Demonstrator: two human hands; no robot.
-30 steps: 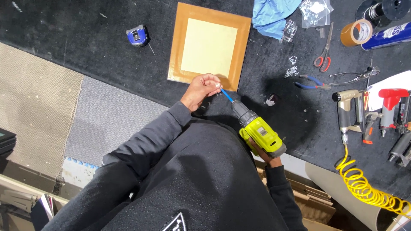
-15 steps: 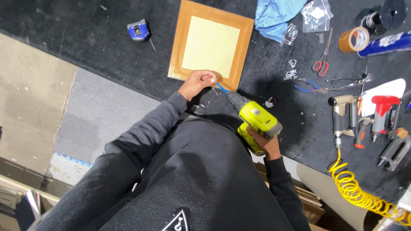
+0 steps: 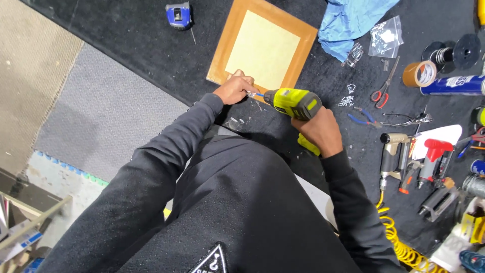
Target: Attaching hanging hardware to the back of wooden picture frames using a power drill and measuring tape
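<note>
Head view: right hand [image 3: 319,132] wrapped tight around the handle of a lime-yellow cordless drill [image 3: 293,103], which lies near level with its nose aimed at 9 o'clock. A short blue-shanked bit [image 3: 256,94] sticks out of the chuck. Left hand [image 3: 233,90] pinches something small at the bit tip, fingers closed; what's pinched is too small to tell. Both hands sit at the 6 o'clock edge of a square wooden frame with a pale yellow panel inside [image 3: 262,48], lying flat on the black-covered counter [image 3: 126,45]. Frame border is orange-brown, panel matte, corners mitred.

Around it: blue tape measure [image 3: 178,13] at 10 o'clock from the frame, well apart. Crumpled blue cloth [image 3: 348,23] at 2 o'clock, just beside the frame corner. Clear plastic bag of small hardware [image 3: 385,38] next to the cloth. Red-handled scissors [image 3: 384,86] and blue-handled pliers [image 3: 365,116] at 3 o'clock from the drill. Roll of brown tape [image 3: 418,74] further out. Pneumatic nailer [image 3: 394,154] with coiled yellow air hose [image 3: 399,240] at 4 o'clock. Person's dark sleeves and torso block the near counter edge.
</note>
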